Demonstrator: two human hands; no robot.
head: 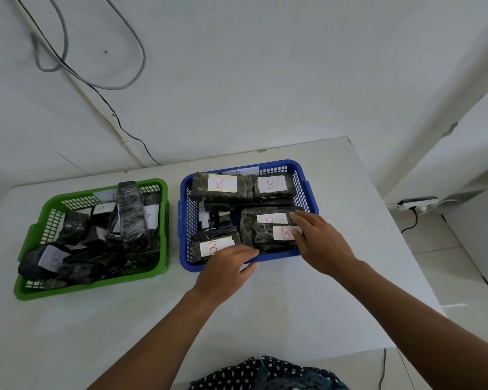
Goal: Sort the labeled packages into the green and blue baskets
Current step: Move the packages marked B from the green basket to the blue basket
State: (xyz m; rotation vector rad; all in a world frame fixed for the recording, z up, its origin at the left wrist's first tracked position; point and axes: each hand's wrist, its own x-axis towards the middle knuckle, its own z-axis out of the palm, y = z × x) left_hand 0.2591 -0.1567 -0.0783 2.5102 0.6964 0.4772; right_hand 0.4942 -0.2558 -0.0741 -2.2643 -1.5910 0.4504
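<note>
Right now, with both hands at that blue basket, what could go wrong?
The package under the right hand lies on top of another and could slide when released. The left hand at the blue basket rim might nudge it. One package in the green basket seems marked B, possibly missorted.

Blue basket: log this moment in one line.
left hand: open, on blue basket front rim | right hand: open, on B package | green basket: filled

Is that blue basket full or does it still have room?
Nearly full. The blue basket holds black packages with B labels up to its rim; only a small gap near its left side shows.
</note>
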